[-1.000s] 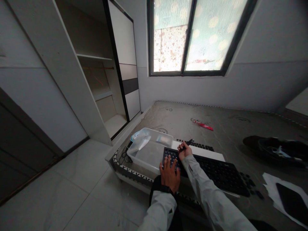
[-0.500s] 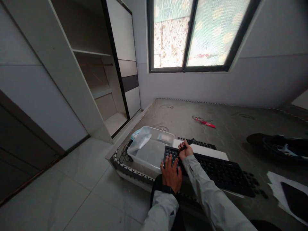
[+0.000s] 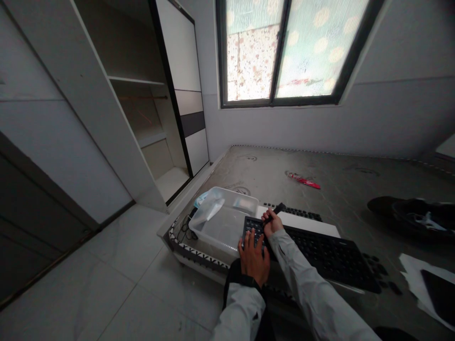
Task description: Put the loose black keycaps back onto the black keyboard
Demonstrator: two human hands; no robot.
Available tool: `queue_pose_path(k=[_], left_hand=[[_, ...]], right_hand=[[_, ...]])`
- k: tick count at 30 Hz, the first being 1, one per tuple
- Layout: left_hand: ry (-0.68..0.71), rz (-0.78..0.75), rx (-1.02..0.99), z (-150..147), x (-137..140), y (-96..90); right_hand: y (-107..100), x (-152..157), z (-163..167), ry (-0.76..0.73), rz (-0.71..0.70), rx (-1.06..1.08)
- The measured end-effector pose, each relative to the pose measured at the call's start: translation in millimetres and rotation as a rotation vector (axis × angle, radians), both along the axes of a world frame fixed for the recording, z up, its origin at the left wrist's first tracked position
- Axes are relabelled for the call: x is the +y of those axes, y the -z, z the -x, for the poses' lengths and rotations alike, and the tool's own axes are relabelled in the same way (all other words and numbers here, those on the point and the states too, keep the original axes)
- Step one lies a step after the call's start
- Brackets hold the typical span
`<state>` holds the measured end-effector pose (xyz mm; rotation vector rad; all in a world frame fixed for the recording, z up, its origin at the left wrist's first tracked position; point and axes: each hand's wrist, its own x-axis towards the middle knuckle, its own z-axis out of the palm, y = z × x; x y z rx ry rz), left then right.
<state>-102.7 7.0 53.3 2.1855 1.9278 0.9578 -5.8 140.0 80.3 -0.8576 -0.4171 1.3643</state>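
A black keyboard lies on a bare grey mattress near its front edge. My left hand rests flat on the keyboard's left end, fingers spread. My right hand is closed around a small dark tool that points up and to the right, over the keyboard's upper left corner. Both arms wear light grey sleeves. Several loose black keycaps lie off the keyboard's right end. A second keyboard sits on a white board behind the first.
A clear plastic tub stands left of the keyboard. A red wrapper lies further back. A dark shoe sits at the right, and white paper with a dark slab at the lower right. An open wardrobe stands at the left.
The view has shifted slightly. My right hand has tilted the dark tool a little; my left hand stays on the keyboard.
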Motion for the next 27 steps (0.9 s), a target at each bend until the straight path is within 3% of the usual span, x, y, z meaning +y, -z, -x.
queue_pose_path(k=[12, 27], left_hand=[[-0.002, 0.002, -0.007, 0.4, 1.4, 1.9], [0.023, 0.027, 0.006, 2.0, 2.0, 1.6]], right_hand=[[9.2, 8.5, 7.6, -0.095, -0.098, -0.208], [16.8, -0.9, 17.8, 0.165, -0.097, -0.774]])
